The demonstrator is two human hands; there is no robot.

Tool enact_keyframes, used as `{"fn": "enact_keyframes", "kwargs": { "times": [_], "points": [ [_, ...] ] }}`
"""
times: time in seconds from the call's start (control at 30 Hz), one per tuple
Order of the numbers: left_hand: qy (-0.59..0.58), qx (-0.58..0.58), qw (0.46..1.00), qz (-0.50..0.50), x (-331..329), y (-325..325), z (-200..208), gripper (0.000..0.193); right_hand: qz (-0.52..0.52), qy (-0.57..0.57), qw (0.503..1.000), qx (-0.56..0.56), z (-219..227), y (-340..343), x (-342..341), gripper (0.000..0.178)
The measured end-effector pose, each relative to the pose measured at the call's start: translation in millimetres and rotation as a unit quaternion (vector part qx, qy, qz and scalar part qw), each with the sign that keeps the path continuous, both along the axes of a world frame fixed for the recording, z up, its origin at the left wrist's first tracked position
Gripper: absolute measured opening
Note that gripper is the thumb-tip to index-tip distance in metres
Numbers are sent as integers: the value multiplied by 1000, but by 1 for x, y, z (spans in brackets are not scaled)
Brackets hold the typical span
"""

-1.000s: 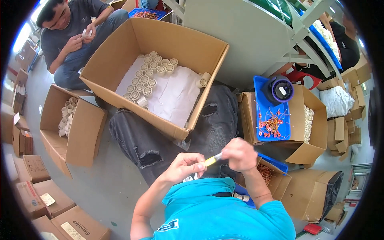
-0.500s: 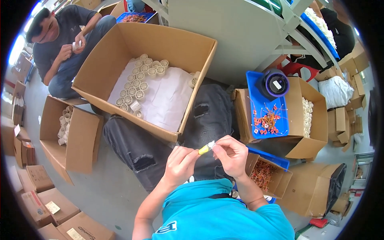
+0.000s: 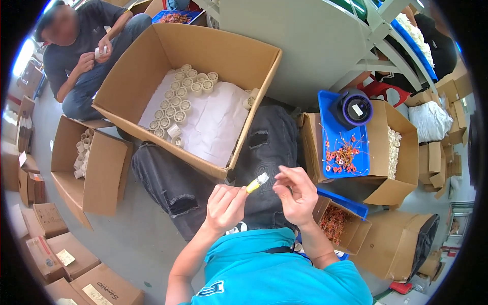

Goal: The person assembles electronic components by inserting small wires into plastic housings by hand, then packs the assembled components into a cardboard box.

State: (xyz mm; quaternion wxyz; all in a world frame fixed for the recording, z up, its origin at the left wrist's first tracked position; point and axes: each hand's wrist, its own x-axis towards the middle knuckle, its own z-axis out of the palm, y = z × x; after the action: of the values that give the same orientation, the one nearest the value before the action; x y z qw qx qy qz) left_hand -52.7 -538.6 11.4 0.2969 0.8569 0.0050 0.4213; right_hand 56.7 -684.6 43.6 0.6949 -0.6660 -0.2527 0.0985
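Observation:
In my left hand (image 3: 224, 206), thumb and fingers are closed round a small yellow piece with a whitish tip (image 3: 255, 184). The tip points up and to the right, over my lap; its exact kind is too small to make out. Close to its right side is my right hand (image 3: 296, 195), thumb and fingers apart, apparently holding nothing and not touching the piece. Beyond my hands, a large cardboard box (image 3: 211, 48) stands against my legs. Rows of round white plastic parts (image 3: 175, 104) stand inside it on white paper (image 3: 216, 119).
At right, a blue tray (image 3: 330, 101) holds a dark round device (image 3: 354, 108) and red-and-orange wired parts (image 3: 343, 155). Below is a box of wired parts (image 3: 333, 223). A smaller carton (image 3: 107, 175) stands left. A co-worker (image 3: 84, 56) sits at far left, handling a white part.
My right hand has let go of the whitish tip and moved slightly right, its fingers spreading. My left hand still holds the yellow piece, now tilted more upward.

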Motion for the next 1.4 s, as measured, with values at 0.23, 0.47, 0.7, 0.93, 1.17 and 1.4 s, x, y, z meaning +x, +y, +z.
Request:
{"fn": "enact_keyframes", "kwargs": {
  "times": [0.23, 0.47, 0.7, 0.93, 1.17, 1.4],
  "points": [
    [19, 109, 994, -3, -3, 7, -3, 27, 106, -186, 971, -108, 0, 6, 13, 29],
    [42, -23, 999, 0, -4, 4, -5, 21, 75, -299, 941, -138, -7, 7, 3, 18],
    [48, -362, 931, -2, -5, -14, -3, 7, 18, -281, 957, -69, -28, 17, -21, 13],
    [35, -429, 897, -101, -9, -5, 13, 10, 27, -253, 967, -13, 1, 10, -30, 21],
    [-18, -243, 949, -201, -9, 2, 75, 24, 167, -84, 978, 95, 69, -21, -25, 36],
    [-101, -180, 898, -387, 4, -8, 149, 20, 96, -152, 857, 482, 129, 27, -33, 34]
  ]
}}
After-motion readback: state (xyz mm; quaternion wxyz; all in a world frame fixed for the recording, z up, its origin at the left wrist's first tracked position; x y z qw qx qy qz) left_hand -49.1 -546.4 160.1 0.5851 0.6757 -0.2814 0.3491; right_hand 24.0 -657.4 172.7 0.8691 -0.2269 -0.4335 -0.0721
